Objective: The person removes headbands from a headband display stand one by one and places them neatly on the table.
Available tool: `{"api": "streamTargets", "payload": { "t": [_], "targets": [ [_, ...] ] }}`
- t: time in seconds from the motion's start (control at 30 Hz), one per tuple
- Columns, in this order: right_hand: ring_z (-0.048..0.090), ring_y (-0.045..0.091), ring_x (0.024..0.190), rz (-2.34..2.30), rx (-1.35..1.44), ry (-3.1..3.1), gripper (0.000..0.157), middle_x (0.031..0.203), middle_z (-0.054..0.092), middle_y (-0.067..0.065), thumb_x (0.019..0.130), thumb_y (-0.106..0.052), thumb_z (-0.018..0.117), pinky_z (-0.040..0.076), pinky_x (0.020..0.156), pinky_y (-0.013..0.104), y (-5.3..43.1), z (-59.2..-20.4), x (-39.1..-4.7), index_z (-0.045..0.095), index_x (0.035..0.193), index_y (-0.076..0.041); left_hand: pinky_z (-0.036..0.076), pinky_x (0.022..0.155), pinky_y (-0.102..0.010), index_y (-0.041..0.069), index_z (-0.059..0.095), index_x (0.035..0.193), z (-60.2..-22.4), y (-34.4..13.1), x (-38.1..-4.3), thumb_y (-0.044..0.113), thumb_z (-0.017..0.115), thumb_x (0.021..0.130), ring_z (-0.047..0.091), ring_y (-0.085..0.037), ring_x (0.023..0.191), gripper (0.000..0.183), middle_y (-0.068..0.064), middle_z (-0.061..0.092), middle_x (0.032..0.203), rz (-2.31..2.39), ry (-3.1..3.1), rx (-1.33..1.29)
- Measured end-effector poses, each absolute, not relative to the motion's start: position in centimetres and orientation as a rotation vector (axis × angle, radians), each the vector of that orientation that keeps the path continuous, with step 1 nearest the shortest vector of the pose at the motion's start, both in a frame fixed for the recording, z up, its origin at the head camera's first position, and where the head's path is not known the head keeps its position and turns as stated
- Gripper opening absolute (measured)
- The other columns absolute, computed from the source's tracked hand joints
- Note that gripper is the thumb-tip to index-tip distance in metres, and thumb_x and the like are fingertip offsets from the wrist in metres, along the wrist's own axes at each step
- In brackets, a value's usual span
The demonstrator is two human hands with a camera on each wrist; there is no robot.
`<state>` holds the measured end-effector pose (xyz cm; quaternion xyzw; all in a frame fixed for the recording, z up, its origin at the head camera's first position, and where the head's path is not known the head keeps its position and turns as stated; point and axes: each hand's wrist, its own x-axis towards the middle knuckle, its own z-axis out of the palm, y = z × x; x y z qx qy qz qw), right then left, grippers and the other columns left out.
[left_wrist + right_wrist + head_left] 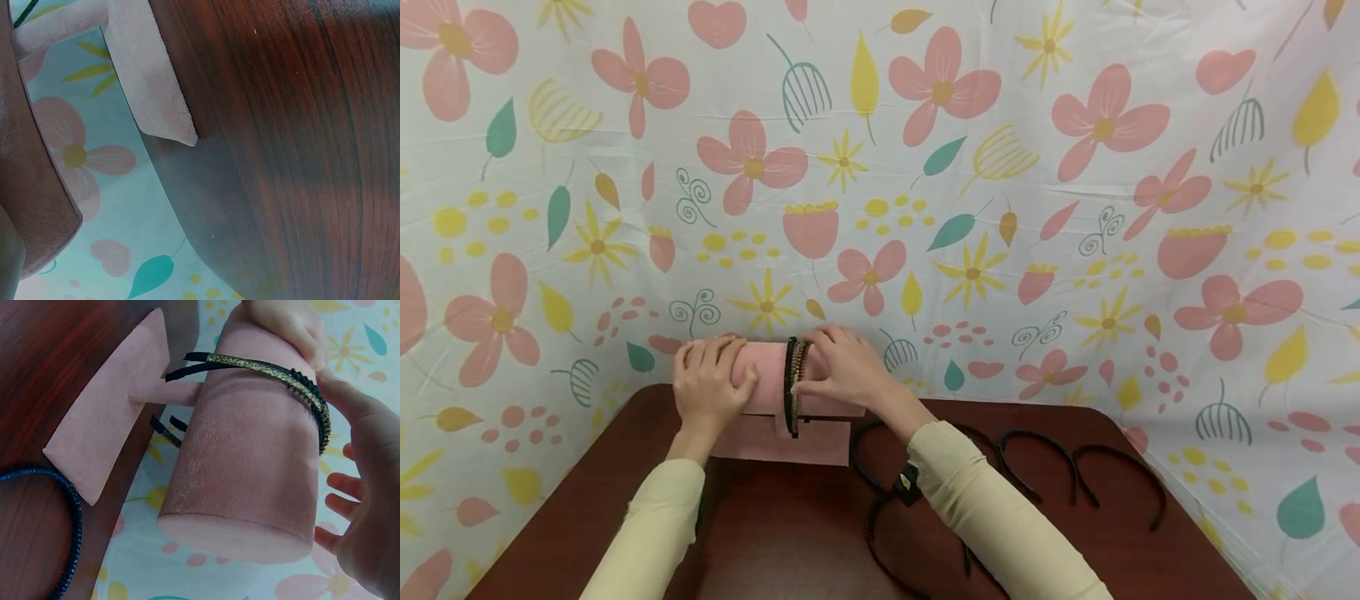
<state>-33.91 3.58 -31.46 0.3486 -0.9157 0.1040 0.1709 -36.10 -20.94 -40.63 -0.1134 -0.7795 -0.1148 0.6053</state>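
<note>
Gold headband (265,369): carried near mid-length on the roll of the pink stand (763,367); arch laid over the top, ends pointed down.
Black beaded headband (788,379): set against the gold one, partly overlapped with it.
Long axes: roll laid 9 to 3 o'clock, with 12 taken toward the backdrop; both bands run across it, 12 to 6.
Right hand (846,367): nearer of the two; bands are found at its 9 o'clock. Fingers loosely bent and parted, thumb extended to the bands; no closed grasp is seen, and how firmly the thumb is pressed cannot be told.
Left hand (711,383): wrapped over the roll's 9 o'clock end, fingers across the top, thumb along the near side; the stand is gripped, no band held.
Base plate (820,442): seen at 6 o'clock below the roll, joined by a short stem.
Loose headbands (1037,437): spread toward 3 and 4 o'clock, partly hidden by the right sleeve (1000,517).
Table (775,525): dark red-brown, wood-grained.
Backdrop (865,208): floral-printed cloth, hung at 12 o'clock and both sides.
</note>
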Motion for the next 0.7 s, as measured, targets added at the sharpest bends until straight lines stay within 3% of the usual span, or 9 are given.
{"api": "streamTargets", "payload": {
  "t": [0.2,0.33,0.7],
  "targets": [
    [0.032,0.027,0.147,0.131,0.958,-2.687,0.105,0.159,0.034,0.003,0.073,-0.074,0.067,0.034,0.114,0.058,3.0,-31.9,-34.4,0.030,0.156,-0.022,0.040,0.102,-0.057,0.010,0.074,0.107,-40.4,-20.9,-36.0,0.046,0.047,0.086,0.062,-0.038,0.105,0.050,-0.011,0.071,0.108,-0.259,-1.800,-0.264],
    [0.029,0.027,0.150,0.060,0.939,-2.710,0.113,0.162,0.030,0.004,0.070,-0.076,0.068,0.031,0.115,0.060,2.7,-32.3,-34.8,0.023,0.159,-0.023,0.041,0.101,-0.057,0.010,0.074,0.107,-40.4,-20.9,-36.0,0.045,0.048,0.086,0.062,-0.037,0.104,0.049,-0.011,0.072,0.108,-0.262,-1.789,-0.269],
    [0.031,0.024,0.149,0.034,0.911,-2.714,0.115,0.160,0.035,0.003,0.066,-0.076,0.072,0.030,0.116,0.059,2.4,-32.9,-35.2,0.027,0.155,-0.020,0.040,0.102,-0.056,0.010,0.074,0.107,-40.5,-20.9,-36.0,0.046,0.048,0.086,0.062,-0.037,0.105,0.049,-0.011,0.072,0.108,-0.265,-1.796,-0.263]
  ]
}}
